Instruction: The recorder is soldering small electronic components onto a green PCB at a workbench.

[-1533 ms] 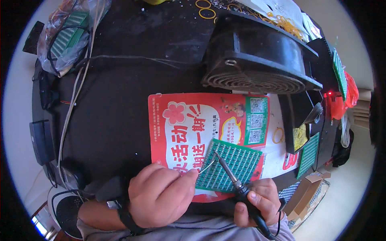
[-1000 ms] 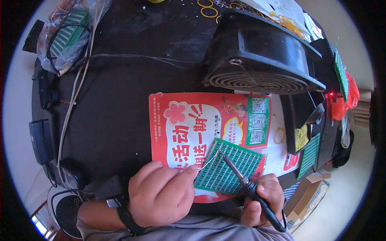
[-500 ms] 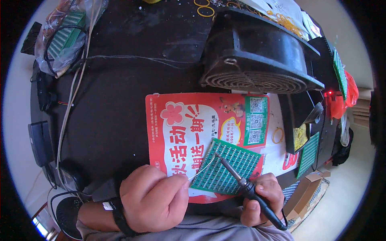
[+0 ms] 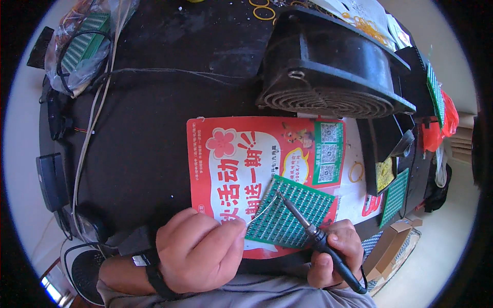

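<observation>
A green perforated circuit board [image 4: 292, 210] lies on a red and white printed leaflet [image 4: 241, 164] on the black table. My right hand [image 4: 336, 251] grips a black-handled soldering iron [image 4: 313, 233]; its metal tip rests on the board's upper left part. My left hand [image 4: 197, 249], with a dark wristband, pinches a thin solder wire [image 4: 259, 211] that runs up to the iron's tip.
A large black fan housing [image 4: 328, 66] stands behind the leaflet. At the back left lies a plastic bag [image 4: 82, 46] with green boards, and thin cables [image 4: 92, 118] run down the left side. More green boards [image 4: 394, 197] and a yellow sponge [image 4: 384, 173] sit right.
The iron's tip has shifted slightly left and up across the board. My left hand has slid a little left and lower while keeping the solder wire at the tip.
</observation>
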Available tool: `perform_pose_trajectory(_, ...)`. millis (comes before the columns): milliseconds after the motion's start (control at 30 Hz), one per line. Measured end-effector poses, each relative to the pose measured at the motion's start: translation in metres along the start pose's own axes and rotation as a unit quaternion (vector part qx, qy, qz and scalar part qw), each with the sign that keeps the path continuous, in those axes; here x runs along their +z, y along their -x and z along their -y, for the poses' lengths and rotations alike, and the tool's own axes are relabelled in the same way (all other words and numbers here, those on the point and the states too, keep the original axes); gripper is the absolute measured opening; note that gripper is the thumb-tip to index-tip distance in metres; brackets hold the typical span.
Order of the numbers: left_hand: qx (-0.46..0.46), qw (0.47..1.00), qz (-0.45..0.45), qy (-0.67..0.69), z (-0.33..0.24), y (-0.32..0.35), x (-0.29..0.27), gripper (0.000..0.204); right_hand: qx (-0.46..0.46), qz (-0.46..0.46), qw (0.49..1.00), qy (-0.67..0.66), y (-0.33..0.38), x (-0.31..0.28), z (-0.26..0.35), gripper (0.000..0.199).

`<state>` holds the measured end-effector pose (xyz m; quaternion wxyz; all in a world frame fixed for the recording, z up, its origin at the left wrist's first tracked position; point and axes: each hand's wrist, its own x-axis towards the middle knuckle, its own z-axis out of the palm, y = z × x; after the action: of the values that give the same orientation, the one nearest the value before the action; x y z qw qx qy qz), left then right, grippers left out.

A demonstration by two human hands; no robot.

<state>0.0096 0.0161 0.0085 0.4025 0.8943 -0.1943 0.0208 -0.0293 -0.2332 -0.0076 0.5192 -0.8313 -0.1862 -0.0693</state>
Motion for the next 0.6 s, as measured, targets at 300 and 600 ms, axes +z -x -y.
perform_pose_trajectory(300, 0.003, 1.0, -0.026, 0.009, 0.0007, -0.0026, 0.0059, 0.021, 0.0, 0.032, 0.999, -0.033, -0.0054, -0.0032, -0.0001, 0.044)
perform_pose_trajectory(600, 0.004, 1.0, 0.016, -0.017, 0.0007, 0.0001, 0.0007, 0.019, 0.0, 0.023, 1.0, -0.014, -0.0029, -0.0031, 0.0007, 0.042)
